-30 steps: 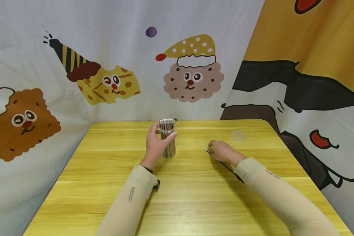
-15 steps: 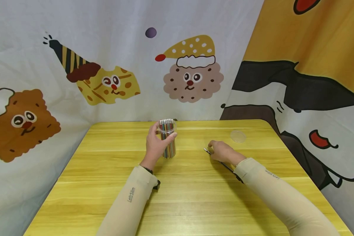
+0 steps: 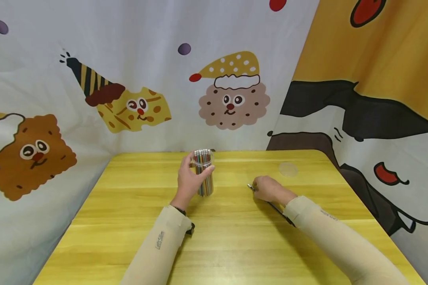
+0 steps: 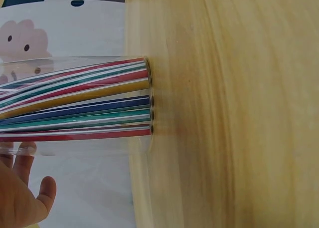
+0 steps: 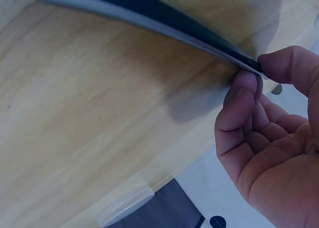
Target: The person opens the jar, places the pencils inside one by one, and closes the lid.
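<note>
A clear cylindrical container (image 3: 209, 186) full of striped, coloured pencils (image 4: 75, 106) stands upright on the table, their white eraser ends at its mouth. My left hand (image 3: 190, 180) grips it near the rim, thumb on the near side and fingers round the left; in the left wrist view fingertips touch its wall. To the right, my right hand (image 3: 271, 190) pinches a single dark pencil (image 5: 164, 23) between thumb and fingers near one end. Its eraser end pokes out left of the fingers in the head view, while the shaft runs back under the wrist.
A round clear lid (image 3: 288, 169) lies flat on the wooden table (image 3: 221, 245), beyond my right hand. Behind the table's back edge hangs a curtain (image 3: 146, 59) printed with cartoon figures.
The head view has tilted up a little, so everything sits lower in it. My right fingers have drawn in closer round the pencil. The left hand keeps its grip on the container.
</note>
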Demonstrator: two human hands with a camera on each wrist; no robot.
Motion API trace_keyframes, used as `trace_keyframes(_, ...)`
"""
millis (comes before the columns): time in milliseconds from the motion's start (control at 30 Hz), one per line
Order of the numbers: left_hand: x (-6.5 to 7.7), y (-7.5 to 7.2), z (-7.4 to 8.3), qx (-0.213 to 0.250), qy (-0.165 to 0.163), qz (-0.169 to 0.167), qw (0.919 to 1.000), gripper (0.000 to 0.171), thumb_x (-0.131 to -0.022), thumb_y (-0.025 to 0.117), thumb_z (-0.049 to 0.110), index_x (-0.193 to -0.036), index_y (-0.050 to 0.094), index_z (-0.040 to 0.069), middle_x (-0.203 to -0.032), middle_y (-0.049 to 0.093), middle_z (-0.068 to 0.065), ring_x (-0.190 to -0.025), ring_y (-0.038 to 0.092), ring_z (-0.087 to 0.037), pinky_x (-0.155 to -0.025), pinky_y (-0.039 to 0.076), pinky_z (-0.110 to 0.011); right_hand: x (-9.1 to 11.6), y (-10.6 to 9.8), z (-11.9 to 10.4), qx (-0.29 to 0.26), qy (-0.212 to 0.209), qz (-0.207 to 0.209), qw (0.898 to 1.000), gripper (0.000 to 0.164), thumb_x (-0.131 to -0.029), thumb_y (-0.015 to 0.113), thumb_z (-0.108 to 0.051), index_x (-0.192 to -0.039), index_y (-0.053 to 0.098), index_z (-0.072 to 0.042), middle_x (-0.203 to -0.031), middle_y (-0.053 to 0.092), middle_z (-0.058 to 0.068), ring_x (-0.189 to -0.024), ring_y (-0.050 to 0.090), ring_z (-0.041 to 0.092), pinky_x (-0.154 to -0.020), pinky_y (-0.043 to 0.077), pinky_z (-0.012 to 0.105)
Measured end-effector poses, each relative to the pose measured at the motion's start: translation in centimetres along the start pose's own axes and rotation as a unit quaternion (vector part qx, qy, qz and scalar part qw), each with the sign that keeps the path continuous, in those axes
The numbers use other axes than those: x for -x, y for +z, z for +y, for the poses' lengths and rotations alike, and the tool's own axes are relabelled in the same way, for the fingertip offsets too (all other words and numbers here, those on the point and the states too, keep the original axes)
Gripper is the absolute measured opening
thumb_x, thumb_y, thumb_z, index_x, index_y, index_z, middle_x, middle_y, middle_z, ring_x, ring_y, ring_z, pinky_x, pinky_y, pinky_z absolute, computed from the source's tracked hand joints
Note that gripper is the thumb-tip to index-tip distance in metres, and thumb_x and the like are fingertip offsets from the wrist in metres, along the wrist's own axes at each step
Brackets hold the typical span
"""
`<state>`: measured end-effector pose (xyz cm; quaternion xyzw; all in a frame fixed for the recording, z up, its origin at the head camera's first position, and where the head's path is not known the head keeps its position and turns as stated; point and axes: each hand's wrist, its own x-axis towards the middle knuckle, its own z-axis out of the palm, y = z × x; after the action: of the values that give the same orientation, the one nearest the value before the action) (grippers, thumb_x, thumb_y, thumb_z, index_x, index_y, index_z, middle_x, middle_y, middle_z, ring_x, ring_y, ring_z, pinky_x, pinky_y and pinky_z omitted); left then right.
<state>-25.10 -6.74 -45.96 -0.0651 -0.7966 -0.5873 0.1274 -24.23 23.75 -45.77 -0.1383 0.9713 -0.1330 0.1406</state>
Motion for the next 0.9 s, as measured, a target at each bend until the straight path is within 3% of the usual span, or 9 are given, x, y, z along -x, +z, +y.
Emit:
trace_keyframes(67, 0.1, 0.1, -0.2, 0.003, -0.002, -0.001, 1.0000, 0.092, -0.088, 0.088, 0.050, -0.161, 0.045, 0.017, -0.154, 0.052, -0.009, -0.129, 0.053, -0.034, -0.110, 0.049, -0.063, 0.0, 0.0, -0.1, -0.008, -0.008, 0.006, 1.000, 0.031, -0.097, 0.070, -0.010, -0.124, 0.073, 0.005, -0.110, 0.078, 0.017, -0.083, 0.067, 0.021, -0.073, 0.057, 0.037)
trace_keyframes(133, 0.2, 0.1, -0.3, 0.002, -0.005, -0.001, 1.0000, 0.092, -0.088, 0.088, 0.051, -0.162, 0.044, 0.017, -0.155, 0.052, -0.009, -0.129, 0.053, -0.034, -0.109, 0.049, -0.062, -0.1, -0.4, -0.2, -0.028, -0.018, 0.014, 0.999, 0.019, -0.099, 0.067, -0.010, -0.110, 0.076, 0.004, -0.087, 0.074, 0.009, -0.069, 0.060, 0.017, -0.061, 0.050, 0.032)
trace_keyframes(267, 0.1, 0.2, -0.4, -0.005, -0.007, 0.002, 1.0000, 0.093, -0.087, 0.087, 0.053, -0.162, 0.044, 0.018, -0.155, 0.052, -0.007, -0.128, 0.053, -0.033, -0.106, 0.051, -0.057, -0.2, -2.1, -1.2, -0.086, -0.016, 0.026, 0.996, 0.017, -0.104, 0.063, -0.013, -0.105, 0.073, 0.000, -0.079, 0.065, 0.005, -0.062, 0.049, 0.015, -0.058, 0.041, 0.029)
trace_keyframes(433, -0.1, 0.2, -0.2, -0.003, -0.002, 0.002, 1.0000, 0.090, -0.088, 0.087, 0.051, -0.160, 0.046, 0.020, -0.154, 0.052, -0.007, -0.128, 0.054, -0.032, -0.108, 0.050, -0.059, -0.4, -4.2, -2.7, -0.150, -0.025, 0.071, 0.986, 0.018, -0.109, 0.059, -0.018, -0.111, 0.069, -0.003, -0.091, 0.067, 0.009, -0.066, 0.048, 0.017, -0.063, 0.043, 0.033)
trace_keyframes(667, -0.1, 0.2, 0.2, -0.010, -0.003, 0.002, 0.9999, 0.090, -0.087, 0.087, 0.052, -0.160, 0.046, 0.020, -0.153, 0.053, -0.007, -0.127, 0.054, -0.032, -0.105, 0.051, -0.056, -0.3, -7.0, -5.3, -0.199, -0.062, 0.161, 0.965, 0.034, -0.109, 0.063, -0.023, -0.138, 0.064, -0.004, -0.116, 0.078, 0.014, -0.098, 0.073, 0.026, -0.084, 0.059, 0.042)
trace_keyframes(733, -0.2, 0.3, 0.2, -0.012, -0.002, 0.001, 0.9999, 0.090, -0.087, 0.087, 0.053, -0.160, 0.046, 0.020, -0.152, 0.054, -0.007, -0.128, 0.054, -0.032, -0.105, 0.052, -0.056, -0.1, -7.8, -6.1, -0.214, -0.081, 0.191, 0.954, 0.040, -0.109, 0.064, -0.022, -0.145, 0.059, -0.005, -0.117, 0.078, 0.014, -0.097, 0.073, 0.027, -0.083, 0.058, 0.042)
trace_keyframes(900, 0.0, 0.1, 0.2, -0.006, -0.007, 0.000, 1.0000, 0.091, -0.087, 0.087, 0.053, -0.160, 0.045, 0.019, -0.153, 0.053, -0.007, -0.129, 0.053, -0.032, -0.106, 0.051, -0.058, 0.2, -9.8, -8.3, -0.236, -0.140, 0.267, 0.924, 0.053, -0.108, 0.067, -0.020, -0.157, 0.048, -0.013, -0.111, 0.080, 0.010, -0.077, 0.065, 0.021, -0.071, 0.051, 0.035)
